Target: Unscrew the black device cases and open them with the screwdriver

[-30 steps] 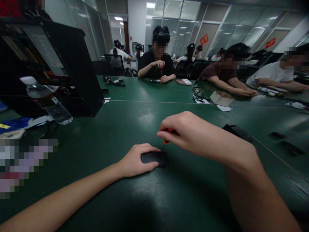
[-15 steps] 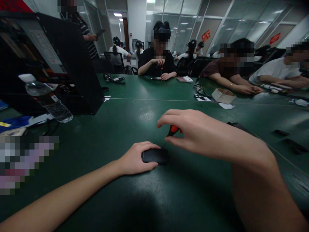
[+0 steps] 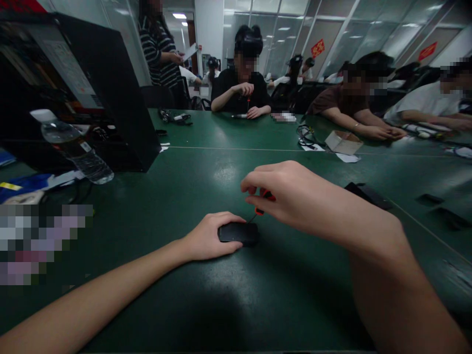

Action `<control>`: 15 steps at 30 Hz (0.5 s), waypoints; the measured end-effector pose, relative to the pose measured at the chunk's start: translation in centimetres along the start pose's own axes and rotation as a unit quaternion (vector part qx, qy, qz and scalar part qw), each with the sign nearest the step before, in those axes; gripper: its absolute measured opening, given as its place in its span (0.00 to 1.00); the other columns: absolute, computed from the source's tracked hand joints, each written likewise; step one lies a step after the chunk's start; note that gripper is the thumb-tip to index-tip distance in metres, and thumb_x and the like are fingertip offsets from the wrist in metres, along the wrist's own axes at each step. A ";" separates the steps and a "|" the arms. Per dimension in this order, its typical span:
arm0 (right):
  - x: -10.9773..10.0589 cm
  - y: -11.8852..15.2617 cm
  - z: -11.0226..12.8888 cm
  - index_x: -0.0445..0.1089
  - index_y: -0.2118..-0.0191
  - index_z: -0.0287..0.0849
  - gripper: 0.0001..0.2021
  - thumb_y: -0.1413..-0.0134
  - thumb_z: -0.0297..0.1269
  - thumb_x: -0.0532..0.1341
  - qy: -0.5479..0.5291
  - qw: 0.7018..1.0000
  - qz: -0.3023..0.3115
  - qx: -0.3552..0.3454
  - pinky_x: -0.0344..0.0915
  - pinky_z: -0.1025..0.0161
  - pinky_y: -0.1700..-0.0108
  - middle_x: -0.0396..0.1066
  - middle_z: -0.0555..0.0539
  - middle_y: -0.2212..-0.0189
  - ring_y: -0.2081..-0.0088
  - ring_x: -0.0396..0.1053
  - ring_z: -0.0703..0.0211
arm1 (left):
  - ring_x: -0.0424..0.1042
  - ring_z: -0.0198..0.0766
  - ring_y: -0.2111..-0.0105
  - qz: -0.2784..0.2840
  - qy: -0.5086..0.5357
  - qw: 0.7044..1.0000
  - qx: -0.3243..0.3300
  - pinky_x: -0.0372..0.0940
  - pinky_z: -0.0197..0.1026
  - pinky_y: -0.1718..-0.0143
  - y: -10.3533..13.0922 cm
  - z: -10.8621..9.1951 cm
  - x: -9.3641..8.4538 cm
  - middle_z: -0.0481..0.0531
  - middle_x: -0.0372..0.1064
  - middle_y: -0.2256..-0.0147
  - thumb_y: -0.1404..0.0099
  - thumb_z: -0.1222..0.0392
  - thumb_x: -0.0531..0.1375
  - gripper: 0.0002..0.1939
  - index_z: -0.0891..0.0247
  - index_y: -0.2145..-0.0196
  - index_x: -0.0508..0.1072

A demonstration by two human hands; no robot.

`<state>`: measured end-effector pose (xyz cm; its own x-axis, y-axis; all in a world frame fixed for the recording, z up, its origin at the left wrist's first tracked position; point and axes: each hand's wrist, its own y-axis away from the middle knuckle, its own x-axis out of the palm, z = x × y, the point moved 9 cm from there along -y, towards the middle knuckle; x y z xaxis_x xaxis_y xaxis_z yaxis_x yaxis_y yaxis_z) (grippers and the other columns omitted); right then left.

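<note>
Left hand (image 3: 206,237) pinches the case (image 3: 239,233) across 2 long edges (probably light, stiff, slick; best held there); right hand (image 3: 285,194) pinches the screwdriver (image 3: 259,212) by its handle.

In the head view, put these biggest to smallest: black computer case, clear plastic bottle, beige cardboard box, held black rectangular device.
1. Black computer case
2. Clear plastic bottle
3. Beige cardboard box and held device: too alike to rank

A small black rectangular device (image 3: 241,234) with rounded corners lies flat; a slim screwdriver (image 3: 259,211) with red-and-black handle leans rightward, its tip at the device's far edge.
</note>
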<state>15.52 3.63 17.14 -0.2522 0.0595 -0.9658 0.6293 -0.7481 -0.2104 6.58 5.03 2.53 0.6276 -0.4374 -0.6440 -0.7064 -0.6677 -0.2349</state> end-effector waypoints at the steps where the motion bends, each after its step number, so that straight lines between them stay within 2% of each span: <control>1: -0.2 -0.1 0.4 0.75 0.62 0.39 0.03 0.41 0.27 0.63 -0.008 1.000 -0.008 -0.012 0.59 0.65 0.64 0.75 0.47 0.65 0.65 0.70 0.60 | 0.76 0.46 0.52 -0.001 0.002 1.000 0.001 0.66 0.44 0.48 0.0 0.0 0.0 0.53 0.77 0.51 0.40 0.57 0.68 0.23 0.61 0.48 0.75; 6: -0.6 -0.3 2.1 0.74 0.64 0.38 0.03 0.41 0.25 0.63 -0.036 0.997 -0.038 -0.064 0.58 0.65 0.66 0.74 0.47 0.66 0.67 0.68 0.63 | 0.76 0.46 0.53 -0.007 0.011 1.000 0.002 0.67 0.44 0.49 0.0 0.0 0.0 0.53 0.77 0.52 0.41 0.58 0.69 0.23 0.61 0.48 0.75; 15: 0.2 -0.3 1.9 0.74 0.63 0.37 0.02 0.41 0.26 0.63 -0.031 0.998 -0.011 -0.062 0.58 0.65 0.67 0.74 0.46 0.65 0.68 0.68 0.63 | 0.76 0.45 0.54 -0.012 0.015 1.000 0.006 0.67 0.43 0.50 0.0 0.0 0.0 0.53 0.77 0.53 0.41 0.59 0.69 0.23 0.61 0.48 0.75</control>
<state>13.84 2.62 17.27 -0.3099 0.0314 -0.9502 0.7080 -0.6595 -0.2527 6.53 5.00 2.57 0.6532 -0.4393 -0.6167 -0.6955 -0.6703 -0.2591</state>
